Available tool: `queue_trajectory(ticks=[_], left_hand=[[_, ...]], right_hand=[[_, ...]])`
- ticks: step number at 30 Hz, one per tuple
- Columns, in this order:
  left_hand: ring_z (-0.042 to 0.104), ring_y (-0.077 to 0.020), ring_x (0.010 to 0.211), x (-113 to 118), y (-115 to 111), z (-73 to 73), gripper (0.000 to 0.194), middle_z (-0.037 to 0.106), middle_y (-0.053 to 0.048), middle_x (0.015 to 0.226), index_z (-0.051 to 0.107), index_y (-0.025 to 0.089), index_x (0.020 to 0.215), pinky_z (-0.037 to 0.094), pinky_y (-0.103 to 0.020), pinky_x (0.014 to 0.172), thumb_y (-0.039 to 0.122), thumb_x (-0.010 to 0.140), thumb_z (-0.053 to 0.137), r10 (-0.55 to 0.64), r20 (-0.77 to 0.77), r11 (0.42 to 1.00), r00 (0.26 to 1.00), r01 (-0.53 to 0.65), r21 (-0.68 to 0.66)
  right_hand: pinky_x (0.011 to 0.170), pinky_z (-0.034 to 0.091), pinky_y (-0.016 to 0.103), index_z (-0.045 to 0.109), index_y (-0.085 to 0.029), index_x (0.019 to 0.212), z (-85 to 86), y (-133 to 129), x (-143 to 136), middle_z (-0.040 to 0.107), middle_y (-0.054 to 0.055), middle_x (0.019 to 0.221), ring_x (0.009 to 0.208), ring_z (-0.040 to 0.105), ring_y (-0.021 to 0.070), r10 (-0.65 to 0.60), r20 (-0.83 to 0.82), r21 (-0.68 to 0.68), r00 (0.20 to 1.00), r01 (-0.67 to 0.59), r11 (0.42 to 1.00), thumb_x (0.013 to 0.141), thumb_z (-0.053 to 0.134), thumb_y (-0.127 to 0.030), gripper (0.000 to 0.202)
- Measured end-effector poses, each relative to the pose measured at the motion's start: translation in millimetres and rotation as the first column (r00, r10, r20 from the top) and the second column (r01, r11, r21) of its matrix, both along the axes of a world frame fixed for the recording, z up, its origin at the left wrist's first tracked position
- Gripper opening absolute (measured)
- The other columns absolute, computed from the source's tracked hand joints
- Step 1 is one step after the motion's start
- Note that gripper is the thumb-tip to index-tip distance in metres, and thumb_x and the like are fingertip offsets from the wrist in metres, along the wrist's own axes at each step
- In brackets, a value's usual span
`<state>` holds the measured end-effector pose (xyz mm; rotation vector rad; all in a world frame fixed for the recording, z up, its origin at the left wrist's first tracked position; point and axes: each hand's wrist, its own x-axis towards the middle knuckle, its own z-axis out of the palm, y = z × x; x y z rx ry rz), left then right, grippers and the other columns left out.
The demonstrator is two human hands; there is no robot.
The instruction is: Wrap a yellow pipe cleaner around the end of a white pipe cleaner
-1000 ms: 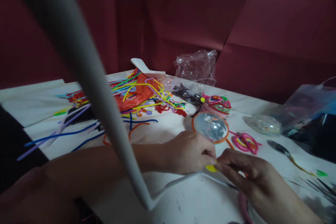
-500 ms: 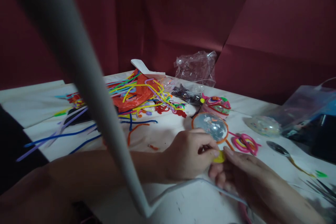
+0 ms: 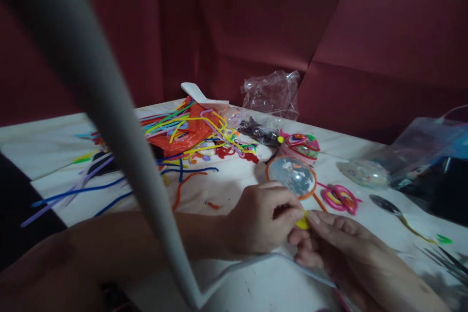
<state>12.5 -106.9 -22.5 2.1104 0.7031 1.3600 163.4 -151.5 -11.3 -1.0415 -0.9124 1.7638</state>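
Observation:
My left hand (image 3: 265, 217) reaches in from the left, its thumb and fingers pinching a small yellow piece (image 3: 302, 221) that looks like bent pipe cleaner. From the right, my right hand (image 3: 340, 243) pinches the same piece at its other edge, fingers curled beneath. Much of the piece is hidden by fingertips. Just beyond the hands lies a clear bubble-like disc (image 3: 292, 175) rimmed with orange pipe cleaner. To its right is a pink pipe-cleaner coil (image 3: 341, 199) with yellow inside. Behind the disc sits a pink, green and orange decorated ball (image 3: 300, 147).
Loose pipe cleaners (image 3: 183, 131) are heaped at left on an orange-red sheet. A clear plastic bag (image 3: 272, 92) stands at the back. Right lie a clear dome (image 3: 365, 174), a spoon-like tool (image 3: 385, 204) and scissors-like dark blades (image 3: 448, 263). A grey pole (image 3: 135, 156) crosses the view.
Both hands have shifted very slightly left in view, still pinching the yellow piece, which has turned a little. The view itself has shifted slightly; the table things lie as before.

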Motion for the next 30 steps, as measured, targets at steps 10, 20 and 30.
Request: queue_trajectory(ticks=[10,20,30], left_hand=[[0.048,-0.0071,0.056,2.6,2.8,0.2,0.010,0.057,0.001,0.063,0.062,0.013,0.065,0.037,-0.018,0.053,0.011,0.074,0.058,0.031,0.044,0.981,0.999,-0.022,-0.192],[0.048,-0.0080,0.058,0.0,4.3,-3.7,0.011,0.057,0.002,0.062,0.059,0.015,0.067,0.036,-0.018,0.053,0.014,0.076,0.052,-0.006,-0.068,0.973,0.998,-0.010,-0.229],[0.039,-0.0064,0.030,1.2,22.8,9.8,0.008,0.046,0.007,0.035,0.055,0.016,0.067,0.028,-0.015,0.033,0.023,0.071,0.054,0.022,0.064,0.739,0.998,0.027,-0.673]], right_hand=[[0.059,0.050,0.023,0.073,-0.015,0.070,2.0,2.9,-1.1,0.067,0.008,0.068,0.061,0.060,0.0158,-0.060,0.098,0.077,0.993,0.052,0.996,0.074,0.071,-0.043,0.029],[0.054,0.046,0.021,0.069,-0.014,0.067,-9.1,5.0,-6.8,0.066,0.004,0.062,0.050,0.057,0.0103,-0.085,0.080,0.117,0.993,0.075,0.990,0.071,0.075,-0.039,0.026],[0.065,0.049,0.033,0.074,-0.025,0.073,63.9,-5.5,92.7,0.073,0.008,0.077,0.068,0.065,0.0236,-0.613,0.654,0.558,0.443,0.265,0.787,0.056,0.075,-0.061,0.040]])
